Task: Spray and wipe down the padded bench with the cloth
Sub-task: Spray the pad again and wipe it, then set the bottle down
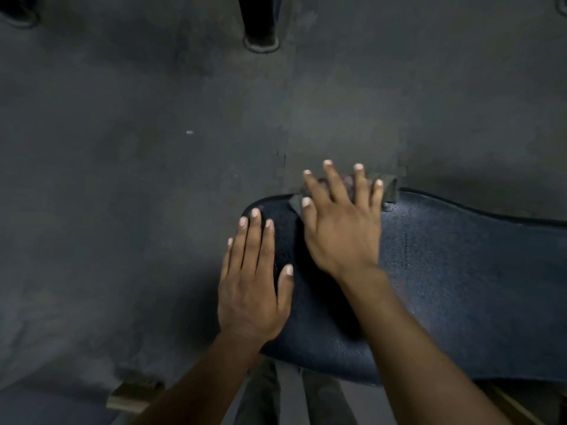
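Head view, landmark: the padded bench (445, 271), the desk here, dark blue, reaching off the frame's right edge
Cloth (389, 187): small and dark, on the far rim of the desk near its rounded left end, partly hanging past the rim
Right hand (340, 231): flat on the cloth, fingers (333, 182) straight and spread, pressing, not curled round it
Left hand (251, 286): flat on the desk's left end, fingers released and straight, holding nothing
Risk: the cloth may slide off the far rim to the floor (153, 148), since only flat pressure keeps it and part already overhangs
Risk: damp-looking spots nearer the person may be missed
Hidden: most of the cloth under the right hand; no spray bottle in view; the desk's right part cut off; dim light blurs the frame beneath
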